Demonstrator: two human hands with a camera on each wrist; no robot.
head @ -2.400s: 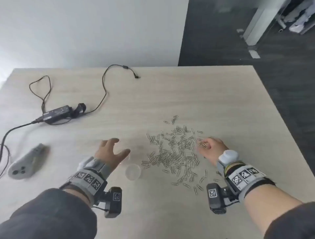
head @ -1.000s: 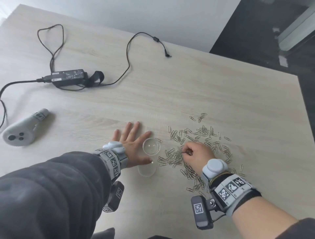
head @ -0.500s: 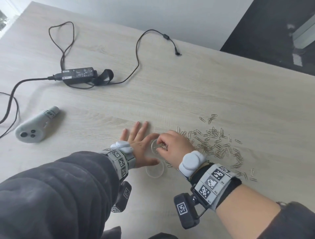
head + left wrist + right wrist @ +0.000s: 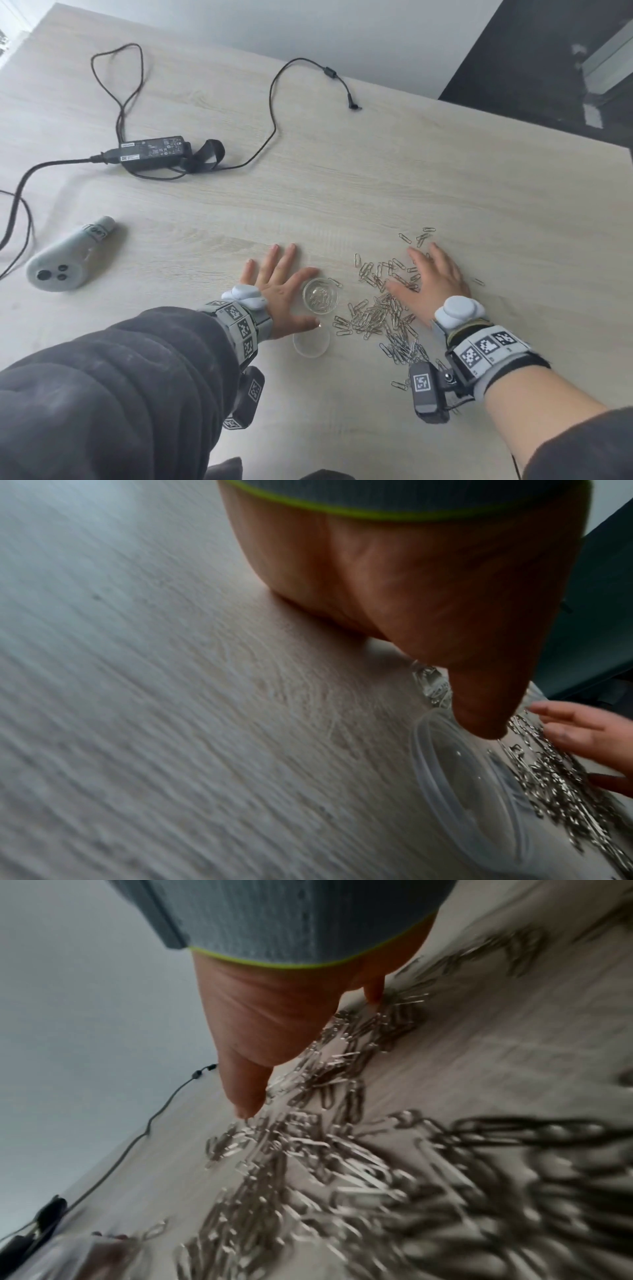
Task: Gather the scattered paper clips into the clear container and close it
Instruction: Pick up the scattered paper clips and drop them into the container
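Observation:
A small round clear container [image 4: 320, 295] stands on the table with a few paper clips inside. Its clear lid [image 4: 311, 342] [image 4: 469, 785] lies just in front of it. My left hand [image 4: 278, 289] lies flat on the table, forefinger and thumb spread either side of the container. To the right, silver paper clips [image 4: 376, 313] [image 4: 329, 1150] lie scattered in a loose heap. My right hand [image 4: 432, 281] rests spread flat on top of the heap's far right part, fingers straight.
On the wooden table [image 4: 445, 178], a black power adapter [image 4: 154, 155] with looping cables lies at the far left. A grey handheld controller [image 4: 65, 262] lies at the left. The table's right edge meets dark floor [image 4: 548, 51].
My right hand left the container, where it had dropped a pinch of clips, and moved right to lie flat on the heap. The left hand stayed beside the container.

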